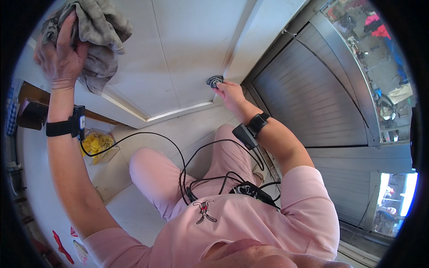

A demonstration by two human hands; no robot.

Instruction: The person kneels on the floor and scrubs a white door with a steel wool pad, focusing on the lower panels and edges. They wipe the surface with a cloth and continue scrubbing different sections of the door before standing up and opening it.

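My left hand presses a crumpled grey cloth up against the white door panel; folds of the cloth hang below the fingers. At the lower right of that panel, my right hand pinches a dark, curly scouring pad. The pad is close to the door's raised side moulding, but whether it touches the surface I cannot tell. Brownish smudges mark the panel between the two hands. Black straps with small devices circle both wrists.
Black cables run from the wrists to a black box at my waist. A clear bin with yellow contents stands on the tiled floor at left. A ribbed metal door with glass panes rises at right. A brown ledge juts out at left.
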